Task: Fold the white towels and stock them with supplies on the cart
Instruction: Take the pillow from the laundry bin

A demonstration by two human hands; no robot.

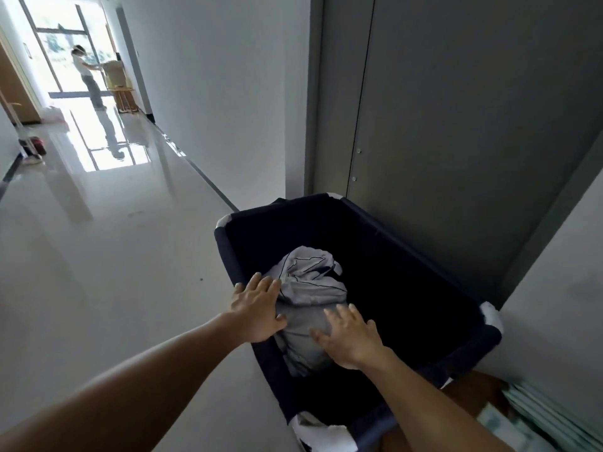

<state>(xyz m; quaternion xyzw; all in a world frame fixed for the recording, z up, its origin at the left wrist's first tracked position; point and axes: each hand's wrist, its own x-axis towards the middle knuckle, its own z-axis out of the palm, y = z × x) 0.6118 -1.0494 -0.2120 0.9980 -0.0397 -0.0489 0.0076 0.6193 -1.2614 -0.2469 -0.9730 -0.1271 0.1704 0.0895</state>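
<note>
Linen (311, 288), white, crumpled, in navy bin (424, 282); left hand (257, 309), right hand (350, 339) touch it, fingers straight, spread.

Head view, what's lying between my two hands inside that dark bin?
A bunched white cloth lies between the left hand and right hand, inside the dark bin; both open hands touch it, as the head view shows.

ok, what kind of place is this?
Probably a hotel or dormitory corridor: a long glossy floor runs to a bright window, a grey door lines the wall, and a navy fabric laundry bin holds crumpled white linen.
</note>
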